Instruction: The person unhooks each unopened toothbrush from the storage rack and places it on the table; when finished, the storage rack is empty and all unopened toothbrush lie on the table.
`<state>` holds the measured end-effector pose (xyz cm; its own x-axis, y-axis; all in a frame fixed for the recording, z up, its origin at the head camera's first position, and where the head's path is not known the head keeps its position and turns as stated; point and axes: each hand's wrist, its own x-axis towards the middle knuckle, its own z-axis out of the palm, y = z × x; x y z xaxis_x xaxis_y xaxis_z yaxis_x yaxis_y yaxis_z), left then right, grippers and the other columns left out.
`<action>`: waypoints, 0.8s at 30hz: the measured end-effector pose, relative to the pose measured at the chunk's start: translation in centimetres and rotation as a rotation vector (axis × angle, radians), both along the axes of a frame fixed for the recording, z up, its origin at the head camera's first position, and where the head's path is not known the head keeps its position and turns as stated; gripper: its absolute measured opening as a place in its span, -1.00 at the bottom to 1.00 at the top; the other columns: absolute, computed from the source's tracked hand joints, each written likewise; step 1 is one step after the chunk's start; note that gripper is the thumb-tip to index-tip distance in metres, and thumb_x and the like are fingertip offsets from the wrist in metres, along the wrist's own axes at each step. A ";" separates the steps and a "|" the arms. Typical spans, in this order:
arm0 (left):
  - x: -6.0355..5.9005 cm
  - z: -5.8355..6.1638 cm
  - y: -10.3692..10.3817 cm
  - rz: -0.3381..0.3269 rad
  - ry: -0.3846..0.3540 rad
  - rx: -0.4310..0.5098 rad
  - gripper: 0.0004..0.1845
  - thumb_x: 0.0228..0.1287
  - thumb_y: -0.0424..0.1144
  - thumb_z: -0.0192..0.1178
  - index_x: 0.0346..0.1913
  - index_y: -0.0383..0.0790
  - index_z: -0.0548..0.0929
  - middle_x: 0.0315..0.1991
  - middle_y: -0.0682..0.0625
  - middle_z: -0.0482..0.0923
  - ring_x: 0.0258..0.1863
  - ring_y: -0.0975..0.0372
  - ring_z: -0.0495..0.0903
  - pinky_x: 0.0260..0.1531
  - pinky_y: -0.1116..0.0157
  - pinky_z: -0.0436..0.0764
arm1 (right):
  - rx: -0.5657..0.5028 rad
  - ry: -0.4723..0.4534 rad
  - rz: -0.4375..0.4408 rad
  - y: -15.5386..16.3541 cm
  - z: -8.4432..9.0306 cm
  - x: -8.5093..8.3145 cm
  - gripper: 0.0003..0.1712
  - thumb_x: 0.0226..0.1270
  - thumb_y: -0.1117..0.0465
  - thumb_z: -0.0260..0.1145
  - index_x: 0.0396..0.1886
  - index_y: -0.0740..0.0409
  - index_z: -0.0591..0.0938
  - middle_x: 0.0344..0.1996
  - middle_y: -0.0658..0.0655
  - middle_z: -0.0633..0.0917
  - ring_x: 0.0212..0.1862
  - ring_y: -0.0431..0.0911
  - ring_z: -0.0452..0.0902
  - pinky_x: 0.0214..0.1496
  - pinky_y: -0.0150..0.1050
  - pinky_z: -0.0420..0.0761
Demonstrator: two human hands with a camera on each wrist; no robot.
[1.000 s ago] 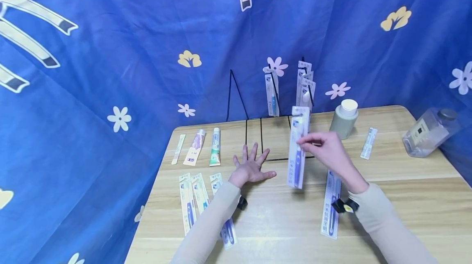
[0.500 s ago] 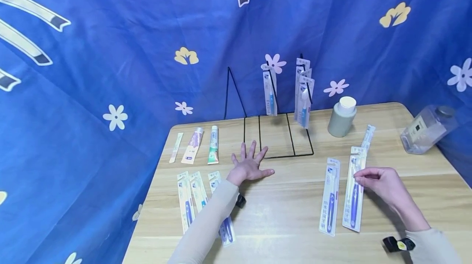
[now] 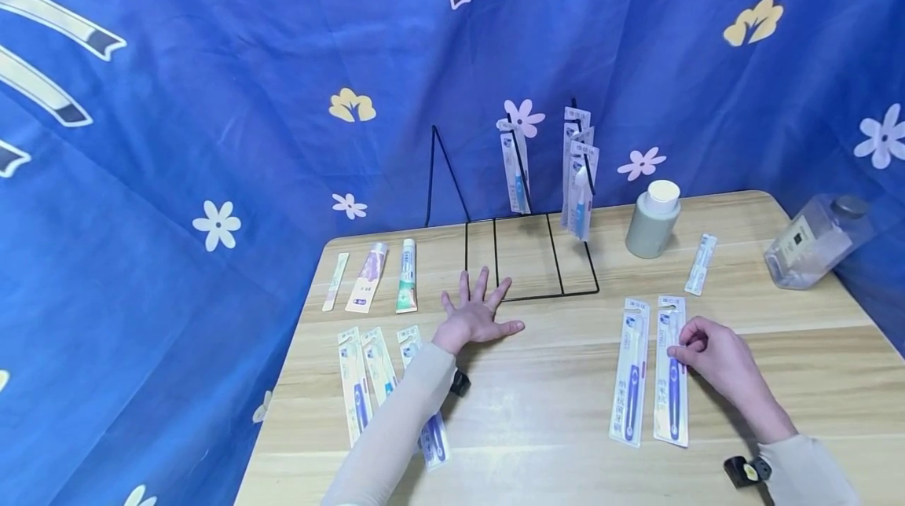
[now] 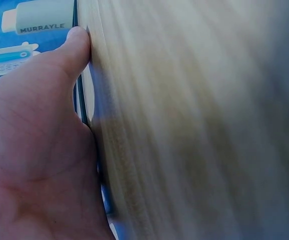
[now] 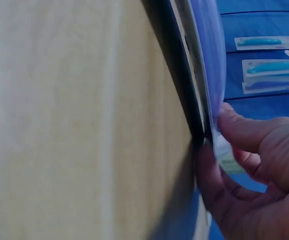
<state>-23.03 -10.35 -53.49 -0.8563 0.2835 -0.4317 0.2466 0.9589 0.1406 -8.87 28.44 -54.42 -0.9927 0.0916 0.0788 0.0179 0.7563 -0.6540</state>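
Note:
My left hand point(image 3: 475, 309) lies flat on the wooden table point(image 3: 551, 412), fingers spread, just in front of the black wire rack point(image 3: 530, 258); in the left wrist view the palm point(image 4: 29, 150) presses on the wood. My right hand point(image 3: 680, 345) pinches the upper part of a packaged purple toothbrush point(image 3: 670, 380), which lies on the table beside a second such pack point(image 3: 629, 372). In the right wrist view the fingertips point(image 5: 234, 125) grip the clear pack edge point(image 5: 212, 75). More toothbrush packs point(image 3: 580, 176) hang on the rack.
Two toothpaste tubes point(image 3: 406, 276) and a thin strip point(image 3: 335, 282) lie at the back left, three toothbrush packs point(image 3: 382, 368) at the front left. A grey-green bottle point(image 3: 654, 219), a small packet point(image 3: 700, 264) and a clear bottle point(image 3: 813, 239) stand at the right. Blue cloth surrounds the table.
My right hand has carried the toothbrush pack from in front of the rack down to the right and laid it beside the other pack. The left hand has stayed flat.

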 end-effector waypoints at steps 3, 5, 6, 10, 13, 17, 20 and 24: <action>-0.2 -0.1 -0.1 0.005 -0.012 -0.015 0.03 0.15 0.67 -0.09 0.55 0.60 -0.37 0.62 0.15 -0.75 0.56 -0.10 -0.77 0.39 -0.49 -0.44 | 0.059 0.027 0.002 0.0 0.3 -0.3 -0.70 0.00 0.22 0.63 -0.46 0.08 0.59 -0.58 -0.03 0.62 -0.51 -0.27 0.42 -0.43 -0.36 0.37; -0.3 0.0 -0.1 0.001 -0.012 -0.020 0.02 0.15 0.67 -0.10 0.55 0.60 -0.38 0.61 0.16 -0.77 0.55 -0.10 -0.78 0.39 -0.49 -0.44 | 0.078 0.037 0.002 -0.1 0.7 -0.6 -0.69 0.00 0.19 0.63 -0.46 0.09 0.60 -0.57 -0.02 0.61 -0.50 -0.22 0.40 -0.44 -0.36 0.35; -0.2 0.1 -0.1 -0.004 -0.008 -0.018 0.03 0.15 0.67 -0.10 0.55 0.60 -0.37 0.62 0.15 -0.75 0.56 -0.10 -0.76 0.39 -0.49 -0.43 | 0.082 0.048 0.006 -0.2 1.0 -0.9 -0.70 0.02 0.18 0.62 -0.44 0.11 0.61 -0.56 -0.01 0.61 -0.50 -0.19 0.40 -0.45 -0.35 0.35; -0.1 0.7 0.0 -0.020 0.019 -0.013 0.03 0.15 0.66 -0.08 0.58 0.56 -0.32 0.65 0.10 -0.67 0.59 -0.15 -0.68 0.39 -0.51 -0.36 | 0.022 0.117 0.069 -2.2 3.4 -3.1 -0.72 0.17 0.16 0.56 -0.23 0.22 0.69 -0.42 0.14 0.73 -0.39 -0.04 0.60 -0.35 -0.24 0.60; -0.2 0.6 -0.1 -0.012 0.017 -0.025 0.04 0.14 0.67 -0.08 0.57 0.58 -0.34 0.64 0.12 -0.70 0.58 -0.15 -0.69 0.39 -0.51 -0.36 | -0.073 0.157 0.176 -5.5 5.9 -6.0 -0.65 0.27 0.17 0.49 -0.03 0.25 0.69 -0.19 0.26 0.78 -0.17 0.11 0.73 -0.12 -0.02 0.74; -0.2 0.1 -0.3 0.007 0.001 -0.030 0.03 0.12 0.69 -0.11 0.54 0.62 -0.39 0.60 0.17 -0.77 0.56 -0.11 -0.76 0.38 -0.50 -0.42 | -0.233 0.190 0.311 -10.8 9.0 -10.7 -0.59 0.32 0.18 0.45 0.13 0.19 0.67 0.19 0.27 0.67 0.02 0.18 0.71 0.03 0.06 0.74; 0.1 0.0 -0.3 0.003 0.014 -0.009 0.04 0.10 0.71 -0.12 0.55 0.60 -0.36 0.63 0.14 -0.71 0.58 -0.14 -0.71 0.36 -0.53 -0.38 | -0.346 0.222 0.359 -14.1 10.8 -14.2 -0.57 0.32 0.18 0.45 0.17 0.17 0.67 0.46 0.23 0.44 0.08 0.19 0.70 0.10 0.04 0.73; 0.5 0.1 -0.1 -0.006 0.032 0.007 0.03 0.11 0.70 -0.13 0.58 0.57 -0.28 0.67 0.08 -0.59 0.61 -0.18 -0.61 0.37 -0.55 -0.29 | -0.374 0.266 0.312 -16.7 12.2 -18.2 -0.54 0.35 0.16 0.41 0.21 0.19 0.65 0.57 0.30 0.24 0.13 0.26 0.67 0.24 0.12 0.64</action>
